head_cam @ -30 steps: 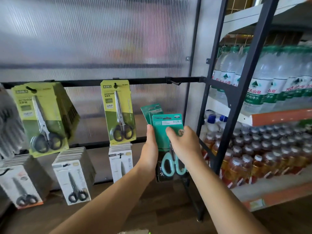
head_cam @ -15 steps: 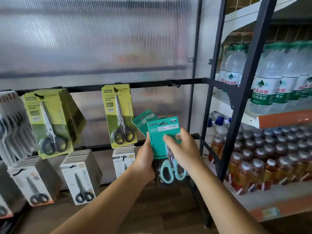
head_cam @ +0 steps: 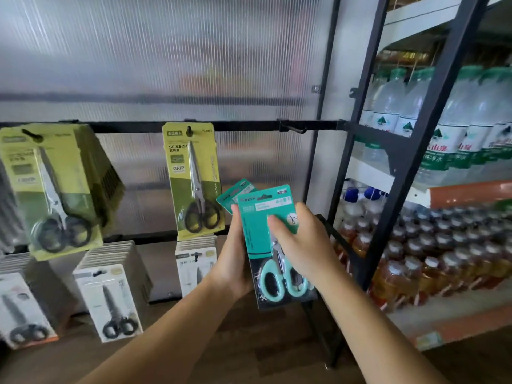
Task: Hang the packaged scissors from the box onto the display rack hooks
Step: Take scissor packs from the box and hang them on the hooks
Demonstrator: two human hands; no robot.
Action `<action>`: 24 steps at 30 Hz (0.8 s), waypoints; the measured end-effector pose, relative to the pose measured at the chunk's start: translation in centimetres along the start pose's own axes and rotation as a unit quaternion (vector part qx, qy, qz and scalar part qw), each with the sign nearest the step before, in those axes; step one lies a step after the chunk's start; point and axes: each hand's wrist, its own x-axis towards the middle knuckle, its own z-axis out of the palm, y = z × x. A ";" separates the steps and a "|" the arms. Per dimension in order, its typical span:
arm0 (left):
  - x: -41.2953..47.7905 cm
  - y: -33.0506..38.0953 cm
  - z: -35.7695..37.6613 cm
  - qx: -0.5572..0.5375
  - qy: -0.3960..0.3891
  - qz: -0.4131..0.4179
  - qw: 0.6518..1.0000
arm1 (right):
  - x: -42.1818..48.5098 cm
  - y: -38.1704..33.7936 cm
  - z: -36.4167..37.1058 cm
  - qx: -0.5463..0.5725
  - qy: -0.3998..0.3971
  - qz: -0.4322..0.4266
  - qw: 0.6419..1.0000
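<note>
I hold a small stack of teal scissor packs (head_cam: 257,217) upright in front of the rack. My left hand (head_cam: 234,261) grips the stack from the left and behind. My right hand (head_cam: 302,245) lies on the front pack, thumb on its card, above the mint handles (head_cam: 273,281). A second teal card (head_cam: 235,189) fans out behind, tilted left. An empty black hook (head_cam: 292,129) sticks out of the upper rail (head_cam: 249,125), above and to the right of the packs. No box is in view.
Yellow-green scissor packs hang at the left (head_cam: 52,189) and centre (head_cam: 194,178) of the rail. White packs (head_cam: 110,297) hang on the lower row. A black shelf frame (head_cam: 410,167) with water bottles (head_cam: 454,128) and tea bottles (head_cam: 415,259) stands right.
Both hands kept hold of the teal packs, which sit slightly lower and tilt a little left. The view shifted, so the rack appears lower in frame.
</note>
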 end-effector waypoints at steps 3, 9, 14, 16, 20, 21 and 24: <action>0.2 -0.1 -0.9 0.016 -0.013 -0.009 1.000 | -0.3 0.4 0.4 0.012 -0.029 -0.002 1.000; 0.7 0.0 -1.9 0.090 0.025 -0.040 0.995 | -0.2 1.5 0.1 0.069 -0.106 -0.001 0.992; 0.4 0.8 -2.8 0.085 0.031 -0.057 0.994 | -0.4 1.9 0.4 0.111 -0.169 0.026 0.979; 0.2 0.8 -3.2 0.044 0.003 -0.063 0.997 | -0.3 2.0 0.5 0.131 -0.166 0.036 0.977; -0.6 0.7 -3.0 0.029 -0.027 -0.067 0.997 | -0.5 1.9 0.3 0.149 -0.135 0.043 0.979; -0.7 0.7 -2.9 0.028 -0.036 -0.069 0.997 | -0.5 1.9 0.2 0.153 -0.125 0.043 0.979; -0.6 0.3 -2.8 0.030 -0.052 -0.053 0.997 | -0.3 2.0 -0.3 0.163 -0.101 0.043 0.980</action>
